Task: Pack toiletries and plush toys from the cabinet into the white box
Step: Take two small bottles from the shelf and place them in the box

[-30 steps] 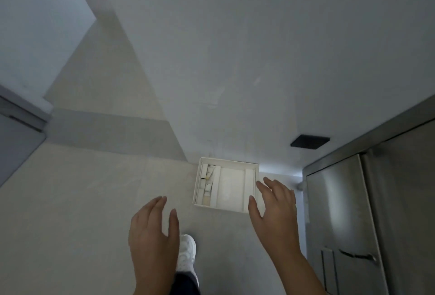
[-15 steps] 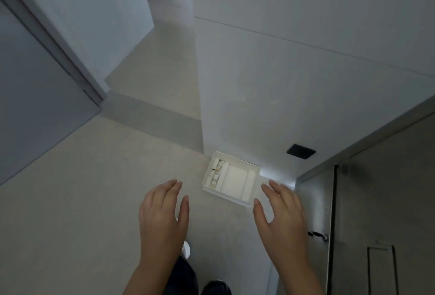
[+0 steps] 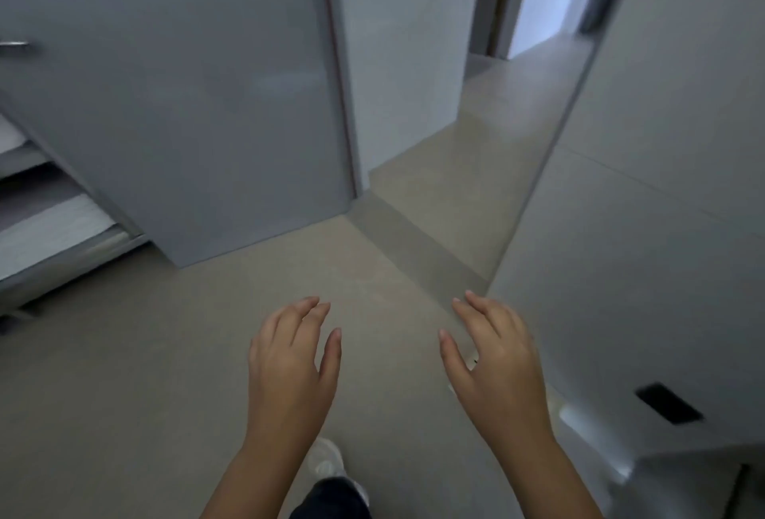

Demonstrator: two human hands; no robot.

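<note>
Both hands hang out in front of the person, palms down, fingers loosely spread and holding nothing: the left hand (image 3: 292, 365) over bare floor (image 3: 124, 394), the right hand (image 3: 499, 361) close to the white wall (image 3: 662, 228) on that side. Below them a white shoe (image 3: 327, 460) shows at the end of a dark trouser leg. A grey cabinet door (image 3: 186, 104) stands open on the left, with shelves (image 3: 45, 224) showing beside it. I cannot see the white box from here
</note>
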